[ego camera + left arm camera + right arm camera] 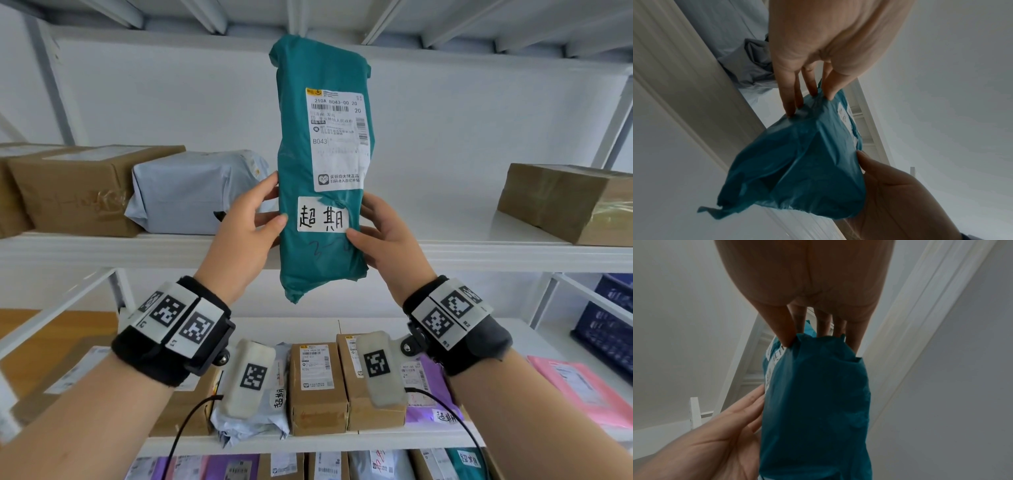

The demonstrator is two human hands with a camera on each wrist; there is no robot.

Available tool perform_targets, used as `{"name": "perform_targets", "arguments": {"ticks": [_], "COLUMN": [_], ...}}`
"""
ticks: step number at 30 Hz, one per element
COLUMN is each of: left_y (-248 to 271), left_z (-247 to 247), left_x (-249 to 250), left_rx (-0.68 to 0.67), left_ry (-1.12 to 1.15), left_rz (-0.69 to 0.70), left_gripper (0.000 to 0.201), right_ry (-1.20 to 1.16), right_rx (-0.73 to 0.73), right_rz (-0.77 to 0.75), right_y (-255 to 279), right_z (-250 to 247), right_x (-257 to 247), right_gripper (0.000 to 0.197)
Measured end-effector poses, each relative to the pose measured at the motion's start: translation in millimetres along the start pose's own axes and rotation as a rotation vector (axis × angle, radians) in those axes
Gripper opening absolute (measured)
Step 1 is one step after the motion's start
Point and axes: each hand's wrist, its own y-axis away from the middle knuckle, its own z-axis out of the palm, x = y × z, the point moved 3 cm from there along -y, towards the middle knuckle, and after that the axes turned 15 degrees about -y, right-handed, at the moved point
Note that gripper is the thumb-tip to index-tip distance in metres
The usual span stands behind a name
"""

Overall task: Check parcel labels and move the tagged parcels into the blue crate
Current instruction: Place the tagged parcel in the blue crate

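A teal plastic parcel stands upright in the air in front of the upper shelf, held between both hands. It carries a printed shipping label and, below that, a white handwritten tag. My left hand grips its left edge, thumb on the front and fingers behind. My right hand grips the right edge the same way, thumb just under the tag. In the left wrist view the fingertips press into the teal parcel. The blue crate sits at the far right, partly cut off.
On the upper shelf lie brown boxes and a grey mailer at left, and another brown box at right. The shelf below holds several boxes, a purple mailer and a pink mailer.
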Motion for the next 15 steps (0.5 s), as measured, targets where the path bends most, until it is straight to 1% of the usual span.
{"name": "perform_targets", "arguments": {"ticks": [7,11,15], "left_y": [-1,-3,-1], "left_z": [6,20,44], "left_x": [1,8,21], "left_rx": [-0.009,-0.034,-0.077], "left_ry": [-0.011,0.022,0.102], "left_rz": [0.015,0.041,0.065], "left_gripper": [0.054,0.055,0.055], "right_ry": [0.005,0.033,0.124], "right_rx": [0.019,0.075,0.172], "right_rz": [-0.006,-0.021,-0.070], "right_y": [7,17,32], "right_z": [-6,-21,-40], "right_x": [-5,-16,-31], "right_gripper": [0.047,0.049,0.052]}}
